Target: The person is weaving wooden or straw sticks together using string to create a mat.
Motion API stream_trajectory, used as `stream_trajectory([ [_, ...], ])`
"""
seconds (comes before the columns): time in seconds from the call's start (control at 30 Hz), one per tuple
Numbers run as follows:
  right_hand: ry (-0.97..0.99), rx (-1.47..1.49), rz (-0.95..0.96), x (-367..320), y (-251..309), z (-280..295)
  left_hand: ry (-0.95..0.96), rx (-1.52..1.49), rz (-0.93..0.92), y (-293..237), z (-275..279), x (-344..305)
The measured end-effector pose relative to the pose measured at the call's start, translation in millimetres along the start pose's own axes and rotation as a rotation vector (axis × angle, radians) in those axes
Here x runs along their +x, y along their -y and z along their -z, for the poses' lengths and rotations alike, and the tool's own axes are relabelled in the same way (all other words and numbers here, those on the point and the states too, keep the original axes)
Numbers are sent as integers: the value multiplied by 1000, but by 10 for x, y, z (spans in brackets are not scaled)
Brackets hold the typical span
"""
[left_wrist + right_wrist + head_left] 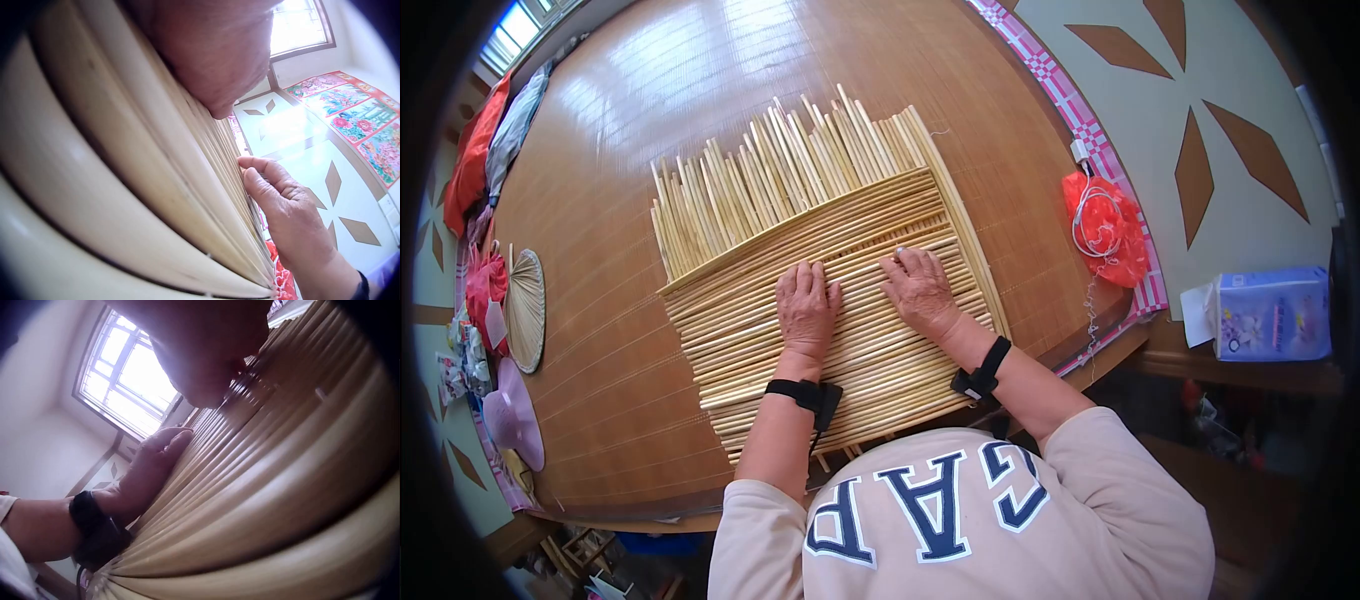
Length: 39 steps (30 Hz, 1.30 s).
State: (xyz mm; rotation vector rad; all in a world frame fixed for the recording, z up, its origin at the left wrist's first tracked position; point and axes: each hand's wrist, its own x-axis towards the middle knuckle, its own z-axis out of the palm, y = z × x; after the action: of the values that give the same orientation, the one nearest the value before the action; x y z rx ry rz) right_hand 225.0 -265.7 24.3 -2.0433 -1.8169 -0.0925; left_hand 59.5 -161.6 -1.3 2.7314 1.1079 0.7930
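Note:
A mat of pale sticks laid side by side (840,340) lies on the brown table, with upright sticks (770,170) fanning out beyond its far edge. My left hand (805,305) rests on the mat's middle, fingers pointing away. To its right, my right hand (920,290) touches the sticks beside a narrow gap in the rows. In the left wrist view the right hand (294,212) has its fingertips at the sticks. The right wrist view shows the left hand (147,462) lying against them. Neither hand visibly grips a stick.
The brown table (610,400) surrounds the mat. At its right edge lie a red plastic bag (1110,235) with a white cable and a blue tissue pack (1270,315). A woven fan (526,310) and a purple hat (515,415) are at the left edge.

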Motion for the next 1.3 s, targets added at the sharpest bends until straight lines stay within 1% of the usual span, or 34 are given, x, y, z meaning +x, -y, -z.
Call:
stream_trajectory([
  [0.17,15,-61,-10,46,49,-9,-2,-4,-8,-1,8,5],
  [0.33,-20,-136,0,56,49,-33,-27,-38,-22,-22,48,27],
  [0.4,27,-97,-29,76,56,-13,-58,47,-155,-29,69,20],
  [0.5,53,-116,-59,110,57,-47,-31,-8,-202,-8,52,19],
  [0.63,68,-118,-64,118,53,-42,-49,-16,-205,-25,77,34],
  [0.73,35,-110,-32,113,19,-31,-61,-43,-199,-18,83,37],
  [0.8,-32,-25,17,108,-58,-20,-66,-39,-193,-31,91,44],
  [0.9,-79,17,-11,48,-121,61,-68,-31,-189,-24,92,52],
  [0.97,-43,66,-33,-26,-75,155,-64,-32,-189,-32,74,47],
  [1.07,6,26,52,-144,53,177,-56,-15,-175,-28,64,32],
  [1.3,20,20,-7,-125,79,83,-52,-7,-183,-14,77,18],
])
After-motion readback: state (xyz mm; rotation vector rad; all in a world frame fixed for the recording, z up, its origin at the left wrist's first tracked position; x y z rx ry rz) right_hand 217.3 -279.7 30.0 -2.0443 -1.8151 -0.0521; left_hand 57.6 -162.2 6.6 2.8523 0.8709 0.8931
